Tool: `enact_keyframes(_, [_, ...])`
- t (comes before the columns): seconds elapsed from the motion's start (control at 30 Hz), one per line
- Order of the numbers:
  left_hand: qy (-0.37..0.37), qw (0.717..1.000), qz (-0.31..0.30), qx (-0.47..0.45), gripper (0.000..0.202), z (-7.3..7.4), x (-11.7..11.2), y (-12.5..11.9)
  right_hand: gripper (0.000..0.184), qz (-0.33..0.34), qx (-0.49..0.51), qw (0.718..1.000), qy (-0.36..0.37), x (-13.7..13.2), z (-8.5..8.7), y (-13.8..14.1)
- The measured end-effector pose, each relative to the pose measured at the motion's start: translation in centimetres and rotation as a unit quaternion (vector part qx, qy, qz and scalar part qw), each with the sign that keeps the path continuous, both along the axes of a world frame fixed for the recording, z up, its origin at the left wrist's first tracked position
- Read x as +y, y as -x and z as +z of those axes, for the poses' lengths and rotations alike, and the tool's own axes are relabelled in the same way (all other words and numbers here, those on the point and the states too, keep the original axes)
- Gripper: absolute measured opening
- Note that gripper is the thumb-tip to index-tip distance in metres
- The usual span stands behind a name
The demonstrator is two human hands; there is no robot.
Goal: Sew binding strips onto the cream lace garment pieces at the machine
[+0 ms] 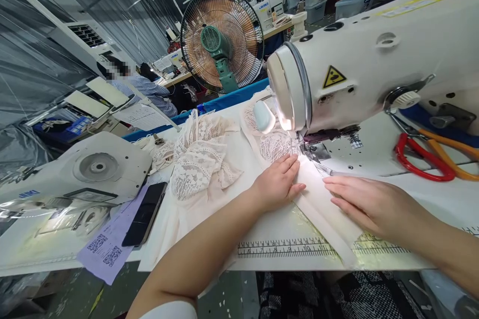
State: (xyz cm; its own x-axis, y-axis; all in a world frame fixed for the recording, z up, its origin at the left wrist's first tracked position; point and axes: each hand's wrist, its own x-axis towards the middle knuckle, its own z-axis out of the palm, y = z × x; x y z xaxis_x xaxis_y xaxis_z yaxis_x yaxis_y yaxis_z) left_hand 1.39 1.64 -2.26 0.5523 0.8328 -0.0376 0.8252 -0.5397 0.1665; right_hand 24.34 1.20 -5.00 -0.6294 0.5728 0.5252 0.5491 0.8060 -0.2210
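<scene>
My left hand [277, 184] lies flat on pale cream fabric just in front of the presser foot [307, 147] of a white sewing machine [359, 70], fingers stretched toward the needle area. To its right, my right hand [368, 204] rests with straight fingers over a long cream fabric strip [318, 199] running toward the table's front edge. A thin metal piece [325, 168] sits near its fingertips; I cannot tell whether it belongs to the machine. Lace fabric [277, 145] spreads behind the foot under the machine's lamp. A heap of cream lace [200, 159] lies left of my left hand.
Red-handled scissors [422, 159] and an orange-handled pair lie at right. A printed ruler [284, 248] runs along the front edge. Leftward are a phone [145, 214], a purple paper [108, 239] and another machine [82, 169]. A fan [222, 40] and a seated person [145, 89] are beyond.
</scene>
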Motion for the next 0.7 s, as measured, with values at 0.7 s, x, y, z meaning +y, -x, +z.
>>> enact_keyframes(0.7, [-0.005, 0.999, 0.017, 0.031, 0.062, -0.2, 1.6, 0.2, 0.033, 0.015, -0.016, 1.0, -0.018, -0.1, 0.3, 0.0])
